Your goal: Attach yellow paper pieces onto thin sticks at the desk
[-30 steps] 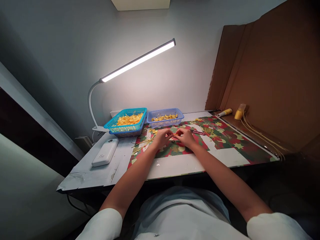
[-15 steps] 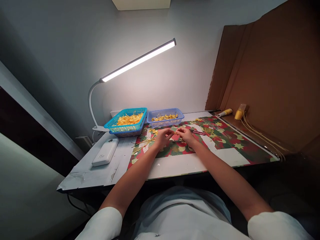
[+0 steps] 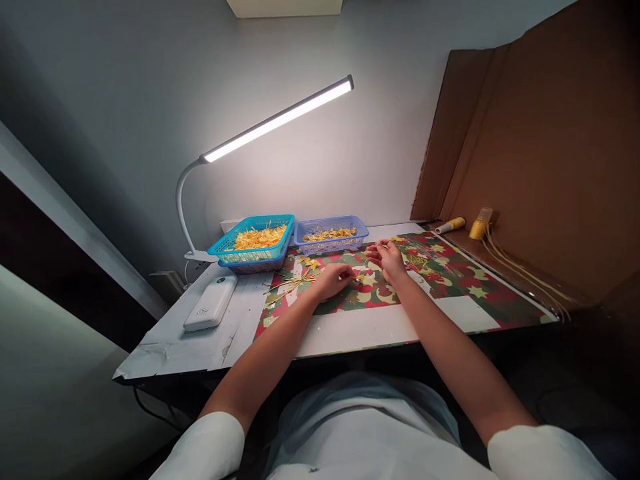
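Observation:
My left hand [image 3: 336,280] is low over the patterned sheet, its thumb and fingers closed on a small yellow petal-like flower piece [image 3: 359,279] that sticks out to the right. My right hand [image 3: 389,260] is raised a little farther back and to the right. Its thumb and a finger look pinched together while the other fingers point left; whatever they hold is too small to make out. Left of my left hand lie yellow-green stems [image 3: 289,287] and a few loose yellow flower pieces [image 3: 309,263]. Thin yellow-green strands [image 3: 420,265] lie right of my right hand.
A teal basket [image 3: 215,252] of yellow petals and a lavender basket [image 3: 330,245] of yellow pieces stand at the back. A lamp [image 3: 280,123] reaches overhead. A white power bank [image 3: 211,303] lies left; a yellow bottle [image 3: 480,225] and cardboard [image 3: 530,147] are right.
My hands, together before, have moved apart. The right went back and to the right, rising; the left stayed near its place, and the yellow flower piece now shows at its fingertips.

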The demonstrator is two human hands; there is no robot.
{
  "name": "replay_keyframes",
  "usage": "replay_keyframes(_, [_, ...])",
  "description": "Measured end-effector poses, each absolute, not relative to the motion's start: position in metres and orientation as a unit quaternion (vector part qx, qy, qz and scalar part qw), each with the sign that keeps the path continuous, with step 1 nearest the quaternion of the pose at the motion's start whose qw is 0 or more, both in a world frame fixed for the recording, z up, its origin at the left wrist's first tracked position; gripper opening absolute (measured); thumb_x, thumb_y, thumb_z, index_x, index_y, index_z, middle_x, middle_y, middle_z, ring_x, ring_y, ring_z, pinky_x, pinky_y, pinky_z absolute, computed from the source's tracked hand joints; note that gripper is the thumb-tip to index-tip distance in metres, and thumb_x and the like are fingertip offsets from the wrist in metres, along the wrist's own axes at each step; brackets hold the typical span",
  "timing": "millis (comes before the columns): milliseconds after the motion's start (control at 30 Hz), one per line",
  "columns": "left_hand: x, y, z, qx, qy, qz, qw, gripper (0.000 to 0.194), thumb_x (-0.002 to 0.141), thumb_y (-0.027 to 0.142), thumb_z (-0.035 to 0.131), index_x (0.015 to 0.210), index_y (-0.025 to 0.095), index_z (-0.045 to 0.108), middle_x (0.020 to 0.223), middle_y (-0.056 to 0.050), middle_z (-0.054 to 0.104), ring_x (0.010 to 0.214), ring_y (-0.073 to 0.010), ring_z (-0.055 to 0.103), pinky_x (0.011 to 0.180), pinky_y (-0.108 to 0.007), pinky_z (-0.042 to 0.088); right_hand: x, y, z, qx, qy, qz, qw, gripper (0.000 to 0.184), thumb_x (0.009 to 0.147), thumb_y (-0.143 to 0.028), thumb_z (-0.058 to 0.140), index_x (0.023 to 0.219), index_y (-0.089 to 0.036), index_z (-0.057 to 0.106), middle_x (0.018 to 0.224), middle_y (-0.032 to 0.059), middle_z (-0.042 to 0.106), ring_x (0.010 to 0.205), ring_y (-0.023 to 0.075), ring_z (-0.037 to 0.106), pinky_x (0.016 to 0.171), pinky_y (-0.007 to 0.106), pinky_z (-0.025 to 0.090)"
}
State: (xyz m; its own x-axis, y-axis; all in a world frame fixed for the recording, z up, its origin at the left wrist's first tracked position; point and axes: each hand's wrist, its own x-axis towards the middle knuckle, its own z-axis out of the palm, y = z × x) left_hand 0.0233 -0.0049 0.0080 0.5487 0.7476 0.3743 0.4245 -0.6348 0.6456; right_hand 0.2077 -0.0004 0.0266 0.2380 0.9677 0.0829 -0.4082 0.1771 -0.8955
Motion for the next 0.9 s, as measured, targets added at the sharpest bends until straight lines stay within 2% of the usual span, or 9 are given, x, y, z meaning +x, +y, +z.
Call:
replay_keyframes(100, [0.027, -0.004, 0.006, 0.761, 0.342, 0.375, 0.404, 0.011, 0.072, 0.021, 0.062, 0.08, 0.014, 0.065, 0.08, -0.003, 0.067, 0.072, -0.0124, 0.059, 0.072, -0.025, 0.047, 0.206, -0.001, 0.026, -0.4, -0.335, 0.516, 0.68, 0.011, 0.087, -0.02, 0.056, 0.081, -0.02, 0.046, 0.061, -0.0054, 0.064, 0.055, 0.0084, 0.065, 0.053, 0.016, 0.051])
replay_keyframes(233, [0.032, -0.005, 0.005, 0.586, 0.309, 0.417, 0.623, 0.011, 0.07, 0.019, 0.066, 0.077, 0.013, 0.06, 0.079, -0.002, 0.064, 0.074, -0.0111, 0.061, 0.077, -0.026, 0.05, 0.204, -0.001, 0.022, -0.424, -0.302, 0.538, 0.663, 0.016, 0.09, -0.014, 0.051, 0.076, -0.019, 0.046, 0.058, -0.0036, 0.063, 0.053, 0.0083, 0.064, 0.053, 0.016, 0.053])
replay_keyframes(367, [0.035, -0.008, 0.009, 0.475, 0.286, 0.402, 0.729, 0.014, 0.072, 0.017, 0.068, 0.079, 0.013, 0.057, 0.079, -0.005, 0.065, 0.076, -0.0139, 0.066, 0.076, -0.028, 0.053, 0.201, 0.001, 0.017, -0.439, -0.271, 0.57, 0.639, 0.019, 0.089, -0.011, 0.051, 0.072, -0.018, 0.046, 0.055, -0.0017, 0.062, 0.053, 0.0094, 0.065, 0.052, 0.016, 0.054])
replay_keyframes(567, [0.033, -0.009, 0.01, 0.456, 0.286, 0.386, 0.749, 0.02, 0.074, 0.02, 0.071, 0.087, 0.012, 0.059, 0.077, -0.007, 0.068, 0.073, -0.0158, 0.068, 0.068, -0.024, 0.053, 0.2, 0.001, 0.015, -0.434, -0.235, 0.61, 0.621, 0.021, 0.093, -0.008, 0.041, 0.075, -0.017, 0.047, 0.056, 0.0013, 0.063, 0.052, 0.0097, 0.064, 0.054, 0.018, 0.055])
replay_keyframes(733, [0.032, -0.009, 0.008, 0.517, 0.29, 0.37, 0.715, 0.031, 0.064, 0.022, 0.08, 0.088, 0.01, 0.063, 0.082, -0.007, 0.069, 0.073, -0.0119, 0.066, 0.07, -0.022, 0.051, 0.201, 0.002, 0.013, -0.423, -0.247, 0.617, 0.617, 0.022, 0.092, -0.007, 0.042, 0.074, -0.016, 0.048, 0.058, 0.0026, 0.064, 0.054, 0.0098, 0.064, 0.056, 0.018, 0.056])
replay_keyframes(900, [0.027, -0.011, 0.014, 0.594, 0.289, 0.348, 0.666, 0.04, 0.058, 0.032, 0.083, 0.087, 0.009, 0.065, 0.078, -0.006, 0.068, 0.069, -0.0121, 0.064, 0.074, -0.027, 0.05, 0.205, 0.008, 0.012, -0.419, -0.243, 0.605, 0.632, 0.024, 0.092, -0.006, 0.042, 0.072, -0.016, 0.051, 0.055, 0.0, 0.062, 0.05, 0.0073, 0.061, 0.054, 0.015, 0.054])
